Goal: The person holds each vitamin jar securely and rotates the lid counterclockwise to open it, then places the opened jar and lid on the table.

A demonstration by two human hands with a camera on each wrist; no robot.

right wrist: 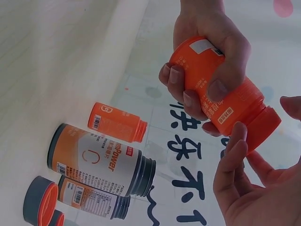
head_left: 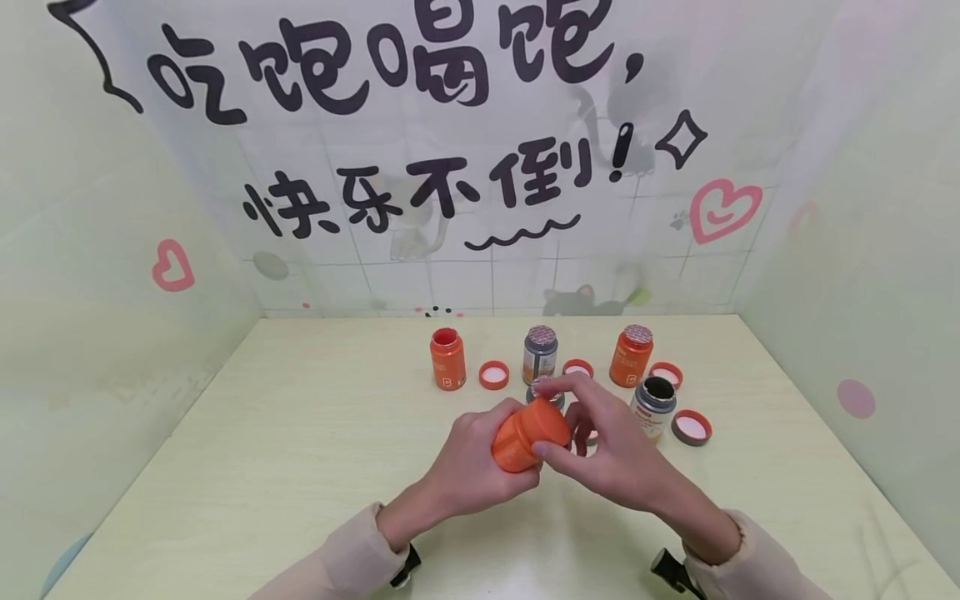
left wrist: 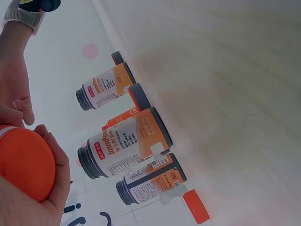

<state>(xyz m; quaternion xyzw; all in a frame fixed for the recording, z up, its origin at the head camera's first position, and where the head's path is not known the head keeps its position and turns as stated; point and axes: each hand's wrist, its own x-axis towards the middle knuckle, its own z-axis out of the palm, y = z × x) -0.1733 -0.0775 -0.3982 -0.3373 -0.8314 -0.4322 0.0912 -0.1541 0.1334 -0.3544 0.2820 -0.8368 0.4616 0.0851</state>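
My left hand grips an orange bottle, tilted with its top toward the right. An orange cap sits at its neck. Around this cap my right hand is spread; one digit touches the cap while another stands apart in the right wrist view. Just behind the hands stands a grey-topped bottle, mostly hidden in the head view. A lid shows partly beneath the right hand. To the right is an uncapped grey-and-white bottle with a dark mouth, its lid lying beside it.
Along the back stand an uncapped orange bottle, a grey bottle and another orange bottle; the last two have patterned seals. Lids lie inside-up near them. Walls with printed lettering bound the pale table.
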